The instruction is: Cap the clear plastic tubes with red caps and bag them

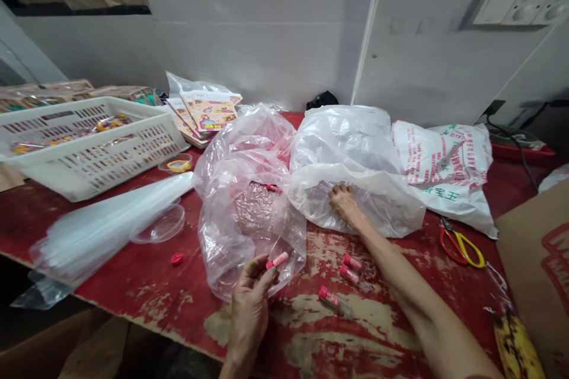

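My left hand is low in the middle, pinching a small pink-capped tube between thumb and fingers. My right hand lies with slightly spread fingers on a white plastic bag, holding nothing I can see. Left of that bag is a clear plastic bag with something pinkish inside, touching my left hand's fingertips. Several similar pink-capped tubes lie on the red table, between my hands and below my right forearm.
A white slotted basket of packets stands at the left, near clear plastic sleeves, a clear lid and a red cap. Printed cards lean behind. Orange-yellow scissors, a printed bag and a cardboard box sit at the right.
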